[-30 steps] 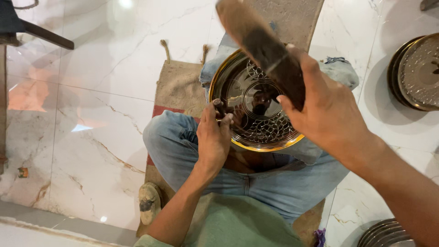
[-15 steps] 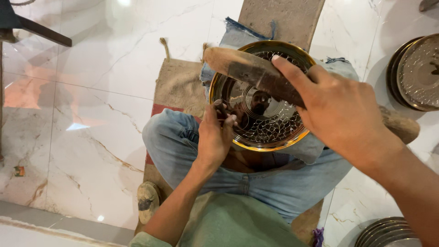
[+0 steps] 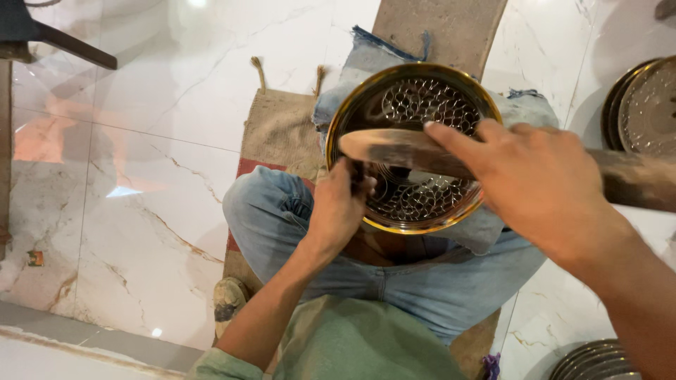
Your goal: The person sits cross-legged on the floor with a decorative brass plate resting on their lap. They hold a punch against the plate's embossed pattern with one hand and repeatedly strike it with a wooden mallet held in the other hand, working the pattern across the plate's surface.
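Observation:
A round metal plate (image 3: 415,95) with a gold rim and an embossed pattern rests on my lap, over my crossed legs in blue jeans. My left hand (image 3: 338,211) sits at the plate's near left edge, fingers closed around a small dark tool pressed onto the plate. My right hand (image 3: 535,183) grips a long wooden stick (image 3: 387,148) that lies level across the plate, its worn end pointing left, just above my left hand.
I sit on a burlap mat (image 3: 282,134) on a white marble floor (image 3: 141,211). A stack of metal plates (image 3: 644,105) stands at the right edge, another stack (image 3: 598,359) at the bottom right. A dark furniture leg (image 3: 63,42) crosses the top left.
The wooden stick in my right hand has swung down from a raised, steep angle to lie level across the plate. My left hand has kept its place at the plate's edge.

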